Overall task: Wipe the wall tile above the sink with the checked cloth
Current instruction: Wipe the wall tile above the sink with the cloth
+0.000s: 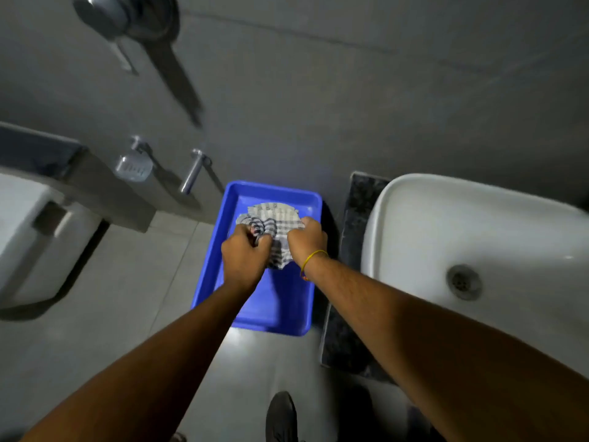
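Observation:
A grey-and-white checked cloth (276, 222) is held over a blue plastic tray (277, 301) that stands on the floor left of the sink. My left hand (244, 256) is closed on the cloth's bunched left part. My right hand (306, 240), with a yellow band at the wrist, grips its right edge. The white sink (446, 224) fills the right side, with its drain (463, 281) in view. The grey wall tile (350, 90) rises behind the tray and sink.
A dark stone counter edge (357, 218) runs between tray and sink. On the wall at left hang a soap dish (132, 167), a chrome tap handle (192, 173) and a hand shower (127, 23). A white toilet tank (28, 231) stands far left. My shoe (282, 416) is on the floor tiles.

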